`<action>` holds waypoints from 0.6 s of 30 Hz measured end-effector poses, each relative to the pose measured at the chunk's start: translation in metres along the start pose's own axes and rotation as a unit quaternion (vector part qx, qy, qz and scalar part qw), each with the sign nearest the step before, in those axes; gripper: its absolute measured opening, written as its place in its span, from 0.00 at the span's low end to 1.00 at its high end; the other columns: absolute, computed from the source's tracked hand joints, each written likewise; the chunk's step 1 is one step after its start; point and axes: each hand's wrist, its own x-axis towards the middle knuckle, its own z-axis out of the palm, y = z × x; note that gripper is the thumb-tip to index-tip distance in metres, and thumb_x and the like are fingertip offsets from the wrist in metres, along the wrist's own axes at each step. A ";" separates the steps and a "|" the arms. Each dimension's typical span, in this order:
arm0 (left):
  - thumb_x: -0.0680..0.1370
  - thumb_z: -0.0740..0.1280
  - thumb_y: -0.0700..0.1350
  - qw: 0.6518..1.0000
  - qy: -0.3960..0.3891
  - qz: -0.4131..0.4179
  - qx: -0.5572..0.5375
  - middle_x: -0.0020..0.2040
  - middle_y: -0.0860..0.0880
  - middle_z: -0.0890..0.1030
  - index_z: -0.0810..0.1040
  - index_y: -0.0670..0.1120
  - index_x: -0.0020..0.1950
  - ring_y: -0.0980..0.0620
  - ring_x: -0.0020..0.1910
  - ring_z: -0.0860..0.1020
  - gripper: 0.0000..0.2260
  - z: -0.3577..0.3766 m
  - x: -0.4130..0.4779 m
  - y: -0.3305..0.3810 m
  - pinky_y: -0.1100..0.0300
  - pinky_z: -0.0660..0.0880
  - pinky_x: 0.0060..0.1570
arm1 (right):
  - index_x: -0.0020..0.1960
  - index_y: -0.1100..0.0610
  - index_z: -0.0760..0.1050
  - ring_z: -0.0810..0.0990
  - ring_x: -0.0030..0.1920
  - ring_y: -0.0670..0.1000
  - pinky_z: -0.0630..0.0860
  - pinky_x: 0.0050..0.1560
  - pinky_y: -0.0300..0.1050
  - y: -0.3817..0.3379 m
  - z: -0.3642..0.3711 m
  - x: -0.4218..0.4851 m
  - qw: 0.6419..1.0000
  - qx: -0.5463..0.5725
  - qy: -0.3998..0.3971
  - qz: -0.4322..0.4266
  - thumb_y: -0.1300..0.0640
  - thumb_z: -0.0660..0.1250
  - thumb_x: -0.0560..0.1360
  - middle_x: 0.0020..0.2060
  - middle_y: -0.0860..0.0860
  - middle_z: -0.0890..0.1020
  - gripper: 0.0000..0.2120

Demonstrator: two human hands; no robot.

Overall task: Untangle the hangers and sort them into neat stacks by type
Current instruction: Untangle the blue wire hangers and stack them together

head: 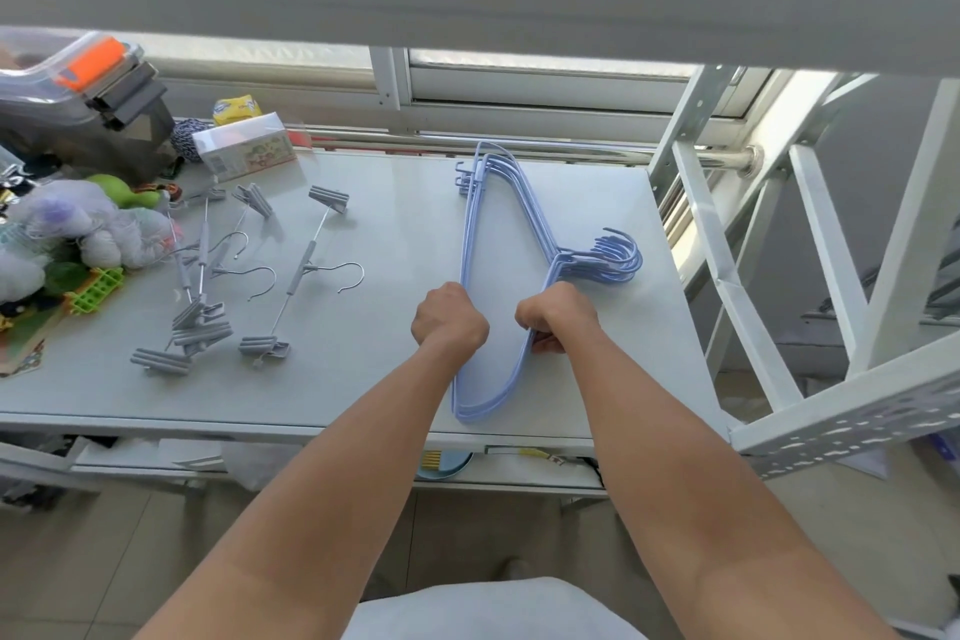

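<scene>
Both hands gripping the blue wire hangers (488, 224) lying on the table (374, 203): left hand (449, 320) curling round the straight bar, right hand (556, 317) pinching the sloped side. Squaring edges, aligning hooks; clip hangers (228, 286) waiting left, apart.

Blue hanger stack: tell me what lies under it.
Only the grey tabletop shows beneath the blue hanger stack, through its open frames. The left hand and right hand grip its middle, hiding what lies below there.

- L hand (449, 320) grips the long bar of the blue hanger stack (467, 234); R hand (553, 317) pinches its sloping arm.
- Stack approx 5 hangers, hard to count.
- Grey clip hangers (304, 268) scattered well left of stack.
</scene>
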 end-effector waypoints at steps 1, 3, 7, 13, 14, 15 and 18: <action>0.70 0.65 0.36 1.000 -0.003 0.000 -0.003 0.54 0.43 0.78 0.74 0.43 0.51 0.42 0.55 0.79 0.10 -0.001 0.000 -0.001 0.54 0.77 0.49 | 0.47 0.59 0.78 0.82 0.23 0.50 0.83 0.37 0.45 0.000 0.000 0.000 1.000 0.004 -0.005 0.001 0.60 0.62 0.64 0.30 0.52 0.84 0.13; 0.70 0.65 0.37 1.000 -0.007 0.000 -0.014 0.51 0.44 0.78 0.73 0.44 0.48 0.43 0.51 0.78 0.08 -0.001 0.000 -0.002 0.56 0.76 0.46 | 0.47 0.60 0.78 0.82 0.23 0.50 0.82 0.34 0.43 0.001 -0.001 -0.001 1.000 0.011 -0.016 0.005 0.59 0.63 0.64 0.29 0.52 0.83 0.12; 0.70 0.64 0.39 1.000 -0.013 0.005 -0.014 0.46 0.46 0.75 0.72 0.44 0.48 0.43 0.49 0.78 0.07 -0.003 -0.002 -0.002 0.57 0.74 0.43 | 0.47 0.60 0.77 0.82 0.23 0.51 0.77 0.28 0.39 0.000 -0.003 -0.002 0.999 0.032 -0.037 0.020 0.54 0.67 0.65 0.30 0.53 0.84 0.13; 0.70 0.65 0.35 1.000 -0.014 0.020 0.006 0.44 0.46 0.74 0.72 0.43 0.48 0.44 0.46 0.76 0.08 -0.001 0.000 -0.002 0.57 0.74 0.41 | 0.49 0.60 0.77 0.83 0.24 0.51 0.75 0.24 0.38 0.002 -0.001 -0.004 0.998 0.044 -0.031 0.019 0.56 0.65 0.66 0.34 0.55 0.84 0.13; 0.70 0.64 0.35 1.000 -0.014 0.020 0.004 0.44 0.46 0.74 0.72 0.43 0.48 0.45 0.44 0.75 0.08 0.000 0.000 -0.002 0.57 0.74 0.41 | 0.48 0.61 0.77 0.83 0.24 0.51 0.75 0.23 0.38 0.004 -0.001 -0.004 0.998 0.045 -0.029 0.020 0.56 0.64 0.66 0.34 0.55 0.84 0.13; 0.70 0.64 0.35 1.000 -0.014 0.019 0.001 0.44 0.46 0.75 0.72 0.43 0.47 0.45 0.44 0.75 0.08 0.001 0.000 -0.001 0.58 0.74 0.41 | 0.48 0.61 0.77 0.83 0.24 0.51 0.75 0.23 0.38 0.004 -0.002 -0.005 0.998 0.046 -0.027 0.021 0.57 0.64 0.66 0.34 0.55 0.84 0.12; 0.70 0.64 0.35 1.000 -0.016 0.019 -0.008 0.44 0.45 0.77 0.73 0.43 0.47 0.44 0.44 0.77 0.08 0.002 0.000 0.000 0.58 0.75 0.40 | 0.47 0.61 0.77 0.83 0.25 0.52 0.76 0.25 0.39 0.005 -0.004 -0.006 0.998 0.046 -0.026 0.020 0.57 0.64 0.66 0.33 0.55 0.84 0.12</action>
